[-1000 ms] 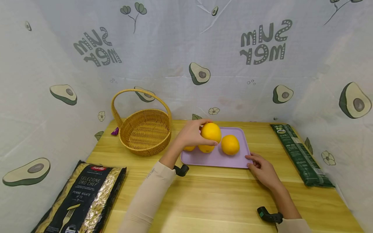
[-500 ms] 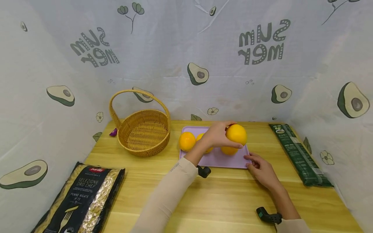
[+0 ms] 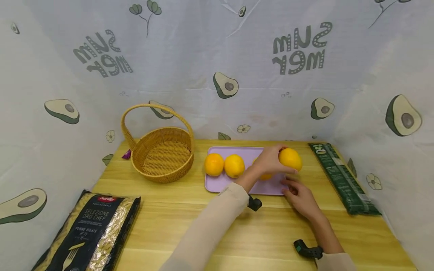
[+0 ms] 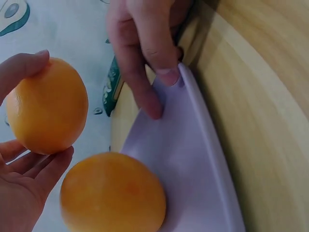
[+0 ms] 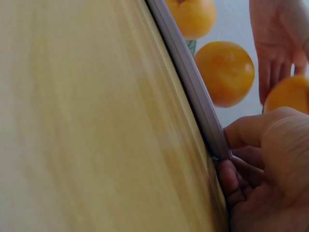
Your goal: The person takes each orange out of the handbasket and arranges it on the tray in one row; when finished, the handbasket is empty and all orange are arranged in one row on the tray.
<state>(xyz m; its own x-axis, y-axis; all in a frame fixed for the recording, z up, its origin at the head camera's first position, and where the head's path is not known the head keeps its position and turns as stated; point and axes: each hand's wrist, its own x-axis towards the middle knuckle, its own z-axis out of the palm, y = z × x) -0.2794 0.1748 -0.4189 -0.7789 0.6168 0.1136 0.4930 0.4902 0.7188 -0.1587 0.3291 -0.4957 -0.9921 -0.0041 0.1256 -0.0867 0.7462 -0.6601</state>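
My left hand [image 3: 270,161] grips an orange [image 3: 290,159] between thumb and fingers, above the right end of a lilac tray [image 3: 217,185]. In the left wrist view this held orange [image 4: 50,107] is apart from the one lying below it. Three oranges sit in a row on the tray: the left one [image 3: 214,164], the middle one [image 3: 234,166], and a third [image 4: 113,195] that my left hand partly hides in the head view. My right hand [image 3: 303,200] pinches the tray's near right corner, thumb over the rim [image 5: 195,92] and fingers beneath.
A wicker basket [image 3: 139,167] with a tall handle stands left of the tray, a small purple wrapped item [image 3: 127,154] beside it. A bag of penne [image 3: 89,229] lies at the front left. A long green packet [image 3: 342,177] lies along the right. A printed curtain [image 3: 190,67] closes the back.
My left hand has carried the orange rightward across the tray, past the other oranges, to the tray's right end. My right hand has kept its hold on the tray corner.
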